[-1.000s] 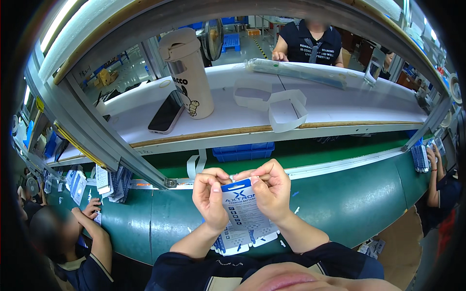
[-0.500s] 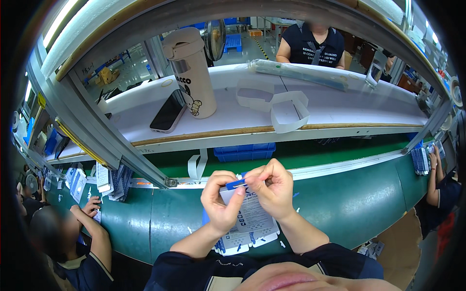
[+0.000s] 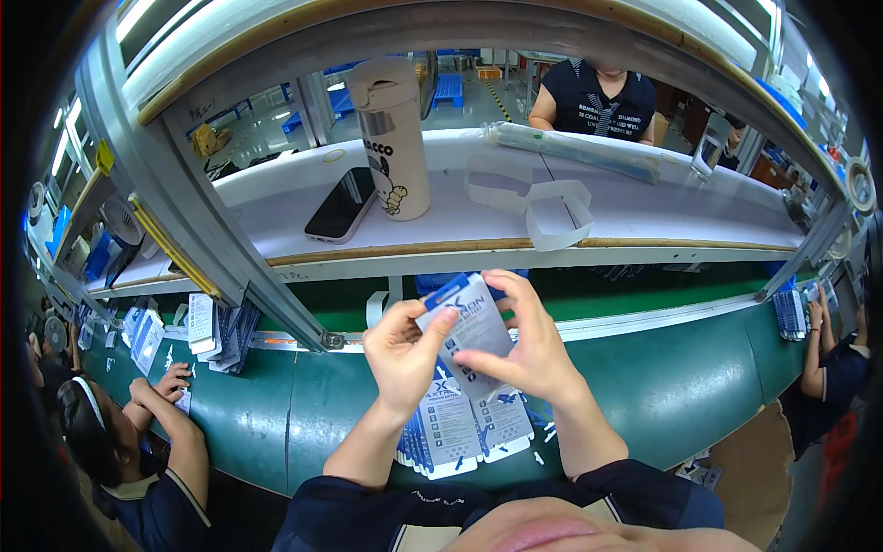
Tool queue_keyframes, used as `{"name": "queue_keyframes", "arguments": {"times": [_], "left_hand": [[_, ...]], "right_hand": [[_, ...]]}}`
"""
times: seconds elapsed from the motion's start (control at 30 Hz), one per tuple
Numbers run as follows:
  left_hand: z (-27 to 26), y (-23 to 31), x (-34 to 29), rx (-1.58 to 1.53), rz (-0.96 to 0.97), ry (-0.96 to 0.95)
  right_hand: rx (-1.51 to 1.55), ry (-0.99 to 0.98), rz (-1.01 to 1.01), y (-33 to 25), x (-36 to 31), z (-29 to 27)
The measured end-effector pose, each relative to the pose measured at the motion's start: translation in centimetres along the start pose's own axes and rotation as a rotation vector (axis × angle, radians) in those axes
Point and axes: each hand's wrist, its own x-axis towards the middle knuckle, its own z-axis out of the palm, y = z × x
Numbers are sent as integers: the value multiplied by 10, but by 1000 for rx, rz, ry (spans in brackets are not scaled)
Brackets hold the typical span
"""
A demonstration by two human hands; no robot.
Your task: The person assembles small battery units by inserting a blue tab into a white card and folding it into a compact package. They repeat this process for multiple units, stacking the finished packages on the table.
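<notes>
Between my hands, over the green worktable, is a flat printed carton (image 3: 476, 342), grey-white with a blue top flap that has a slot. My left hand (image 3: 397, 354) grips its left edge, thumb in front near the top. My right hand (image 3: 533, 354) is at its right side, fingers curled round the upper edge and thumb laid over the printed face. Below them, close to me, lie stacks of similar flat cartons (image 3: 451, 432), partly covered by the held one. Small white and blue scraps (image 3: 549, 429) are scattered beside the stacks.
Beyond the green worktable (image 3: 340, 405), a white shelf (image 3: 460, 221) carries a phone (image 3: 342, 204), a tumbler (image 3: 397, 147), paper strips (image 3: 558, 213) and a glass (image 3: 708, 152). A blue bin (image 3: 437, 282) sits beneath. Co-workers sit left and right; another person is across the shelf.
The held carton has come up and its printed face now shows more fully. My right hand has shifted from a pinch at the top flap to the carton's right side.
</notes>
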Motion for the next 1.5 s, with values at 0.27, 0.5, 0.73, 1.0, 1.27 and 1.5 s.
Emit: {"name": "queue_keyframes", "arguments": {"times": [0.27,0.5,0.73,1.0,1.27,1.5], "left_hand": [[-7,0,12,495,-64,-187],[-30,-50,2,1419,-232,-984],[-24,-76,7,1407,-354,-1156],[-25,-76,15,1289,-240,-1117],[-32,-39,27,357,113,-750],[-26,8,19,7,194,-455]], "right_hand": [[-395,-296,187,-16,-13,-6],[-767,-249,663,69,-95,-60],[-739,-220,910,142,-160,-73],[-942,-238,655,93,-124,-32],[581,-216,529,34,-80,12],[858,-378,522,11,-63,5]]}}
